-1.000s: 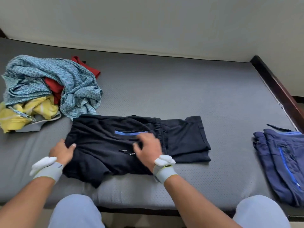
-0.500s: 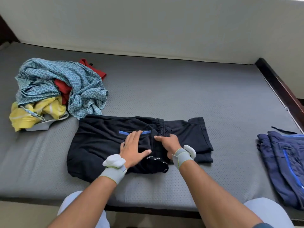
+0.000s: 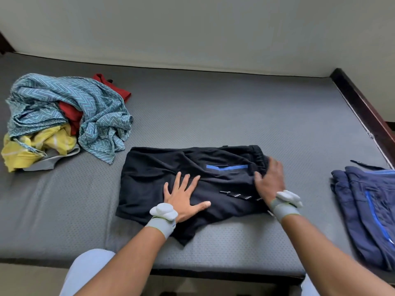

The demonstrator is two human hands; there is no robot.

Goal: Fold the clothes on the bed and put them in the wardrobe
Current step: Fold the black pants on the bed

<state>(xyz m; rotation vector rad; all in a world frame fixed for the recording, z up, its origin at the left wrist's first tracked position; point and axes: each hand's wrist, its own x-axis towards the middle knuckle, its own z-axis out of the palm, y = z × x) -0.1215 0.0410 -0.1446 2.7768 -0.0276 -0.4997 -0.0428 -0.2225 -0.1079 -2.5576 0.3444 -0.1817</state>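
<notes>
Fingers of your left hand (image 3: 184, 197) lie spread flat on the folded black shorts (image 3: 171, 174), while your right hand (image 3: 269, 180) rests relaxed on their waistband end. Those shorts sit mid-bed (image 3: 235, 116), between the unfolded clothes pile (image 3: 64, 118) and navy trousers (image 3: 367, 210).

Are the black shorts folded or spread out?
Folded: the black shorts lie doubled into a compact block on the bed, left hand pressing flat, right hand at the waistband end.
</notes>
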